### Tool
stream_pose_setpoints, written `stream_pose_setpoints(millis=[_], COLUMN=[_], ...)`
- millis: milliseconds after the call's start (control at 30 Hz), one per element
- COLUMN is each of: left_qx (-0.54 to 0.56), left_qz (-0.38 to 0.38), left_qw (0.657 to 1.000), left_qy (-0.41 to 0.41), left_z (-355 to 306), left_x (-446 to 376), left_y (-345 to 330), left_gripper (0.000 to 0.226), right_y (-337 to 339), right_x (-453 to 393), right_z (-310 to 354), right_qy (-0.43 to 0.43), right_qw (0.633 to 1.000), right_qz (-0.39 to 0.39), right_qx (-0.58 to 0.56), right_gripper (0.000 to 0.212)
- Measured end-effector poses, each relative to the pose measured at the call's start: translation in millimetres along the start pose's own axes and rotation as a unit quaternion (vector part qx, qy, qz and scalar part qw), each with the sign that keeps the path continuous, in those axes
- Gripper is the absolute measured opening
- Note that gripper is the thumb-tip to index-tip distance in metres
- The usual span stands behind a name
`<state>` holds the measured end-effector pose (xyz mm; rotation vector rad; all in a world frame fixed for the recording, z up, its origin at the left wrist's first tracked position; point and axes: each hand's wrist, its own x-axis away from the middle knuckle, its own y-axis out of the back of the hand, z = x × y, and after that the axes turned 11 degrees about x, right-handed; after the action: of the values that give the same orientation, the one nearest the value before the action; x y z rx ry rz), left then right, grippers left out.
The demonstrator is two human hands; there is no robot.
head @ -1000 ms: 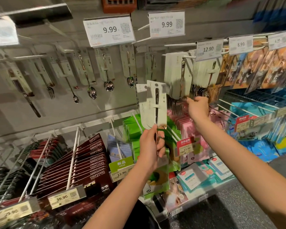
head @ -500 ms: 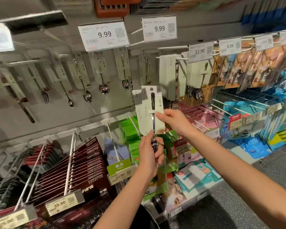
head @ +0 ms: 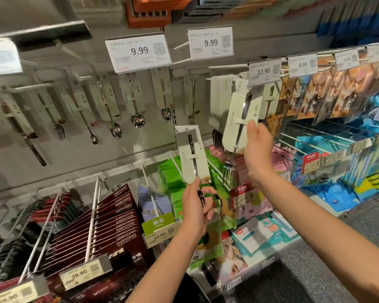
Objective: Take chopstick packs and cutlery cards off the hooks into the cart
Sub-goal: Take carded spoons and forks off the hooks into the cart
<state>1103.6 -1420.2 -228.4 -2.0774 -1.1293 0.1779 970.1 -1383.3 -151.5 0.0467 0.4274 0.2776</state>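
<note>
Left hand (head: 196, 206) is gripping the lower end of a pale cutlery card (head: 192, 156), fingers curled round the utensil end sticking out below the card; card is standing upright above the grip, clear of any hook.

Right hand (head: 257, 147) is pinching a second cutlery card (head: 239, 121), a fork card, thumb lying on the front face near its right edge, other fingers behind it. This card is tilting, top leaning right, fork tines (head: 228, 169) hanging just below and left of the grip. Can't tell whether its top is still sitting on the hook or already off: the top edge is overlapping the hanging stack.

That stack of fork cards (head: 218, 99) is hanging just above-left of the right grip, under the 12.90 price tag (head: 264, 72).

Chopstick packs (head: 109, 224), dark red, printed CHOPSTICKS, are hanging on a long hook (head: 92, 217) down-left of the left grip, with a 39.90 tag (head: 81, 275) at the hook's end.

Up-left of the left grip, single spoon and fork cards (head: 136, 99) are hanging in a row on the back panel under a 9.99 tag (head: 138, 52). Green packs (head: 171, 178) are sitting directly behind the left-hand card.
</note>
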Motion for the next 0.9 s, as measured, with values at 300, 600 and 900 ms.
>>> stream_pose_setpoints(millis=[300, 600, 900], left_qx=[0.034, 0.009, 0.008], left_qz=[-0.005, 0.039, 0.036], left_qw=[0.999, 0.999, 0.999], left_qy=[0.017, 0.009, 0.001], left_z=[2, 2, -8], left_x=[-12, -12, -9], left_y=[8, 2, 4], left_gripper=[0.019, 0.021, 0.016], right_y=[21, 5, -27], right_x=[-16, -55, -53], right_z=[-17, -19, -31], right_qy=[0.016, -0.039, -0.093], right_qw=[0.998, 0.997, 0.992], right_qz=[-0.056, 0.024, 0.014], right_qx=[0.002, 0.067, 0.085], right_gripper=[0.035, 0.045, 0.030])
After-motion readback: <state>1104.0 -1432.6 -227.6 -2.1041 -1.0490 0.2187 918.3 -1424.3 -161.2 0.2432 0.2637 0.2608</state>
